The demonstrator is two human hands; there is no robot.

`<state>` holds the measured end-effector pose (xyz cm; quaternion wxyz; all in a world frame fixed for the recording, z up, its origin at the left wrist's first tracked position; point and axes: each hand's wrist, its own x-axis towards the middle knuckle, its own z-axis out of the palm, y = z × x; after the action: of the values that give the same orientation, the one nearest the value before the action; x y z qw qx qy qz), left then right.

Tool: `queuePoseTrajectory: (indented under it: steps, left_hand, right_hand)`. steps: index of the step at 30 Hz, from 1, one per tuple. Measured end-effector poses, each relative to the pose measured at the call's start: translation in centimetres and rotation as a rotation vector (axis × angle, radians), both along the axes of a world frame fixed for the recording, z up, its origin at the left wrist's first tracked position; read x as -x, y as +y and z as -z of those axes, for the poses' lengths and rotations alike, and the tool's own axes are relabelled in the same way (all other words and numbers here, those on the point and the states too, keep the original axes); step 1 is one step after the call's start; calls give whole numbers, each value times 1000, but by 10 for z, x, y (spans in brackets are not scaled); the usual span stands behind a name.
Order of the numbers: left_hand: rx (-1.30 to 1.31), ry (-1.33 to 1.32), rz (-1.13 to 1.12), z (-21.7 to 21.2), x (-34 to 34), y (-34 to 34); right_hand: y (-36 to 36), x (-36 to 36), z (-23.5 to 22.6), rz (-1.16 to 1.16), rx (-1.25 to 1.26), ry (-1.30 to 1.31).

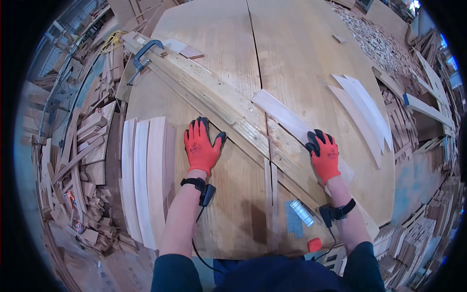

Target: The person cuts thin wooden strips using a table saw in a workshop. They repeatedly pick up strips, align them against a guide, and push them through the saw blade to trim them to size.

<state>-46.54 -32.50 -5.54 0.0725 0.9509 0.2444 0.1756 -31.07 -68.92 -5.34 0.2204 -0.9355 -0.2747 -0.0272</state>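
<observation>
My left hand (202,148), in a red glove with black fingertips, lies flat on the plywood table (219,194) with its fingers apart. Its thumb and fingertips are next to a long wooden rail (204,100) running diagonally across the table. My right hand (323,155), gloved alike, is closed over a pale wooden board (282,114); the palm hides part of it. This board slants beside the rail, its far end pointing up and left. A blue C-clamp (141,53) grips the rail's far left end.
Several curved pale boards stand in a row (146,180) at the table's left. More pale boards (362,109) lie at the right. Strips of staples (299,214) and a red object (314,245) are near the front edge. Wood offcuts (87,151) are heaped beyond the left edge.
</observation>
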Motion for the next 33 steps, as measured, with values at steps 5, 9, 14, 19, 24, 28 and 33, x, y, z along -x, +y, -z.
queuePoseTrajectory:
  steps: [5, 9, 14, 19, 24, 28, 33]
  left_hand:
    - [23, 22, 9, 3, 1, 3]
    - [49, -21, 35, 2, -1, 8]
    - [19, -90, 68, 23, -3, 15]
    - [82, -143, 59, 28, -6, 2]
    - [864, -844, 383, -52, 40, -41]
    - [780, -901, 1227, -202, 117, -105]
    - [1676, -676, 1950, -236, 166, -138]
  right_hand:
    - [3, 9, 12, 56, 10, -26]
    - [9, 18, 21, 93, -13, -18]
    - [15, 26, 26, 112, -19, -35]
    - [11, 29, 1, 165, 67, -98]
    - [13, 36, -8, 119, 7, -131]
    - [8, 38, 6, 195, 198, -234]
    - [0, 22, 19, 198, 125, -178]
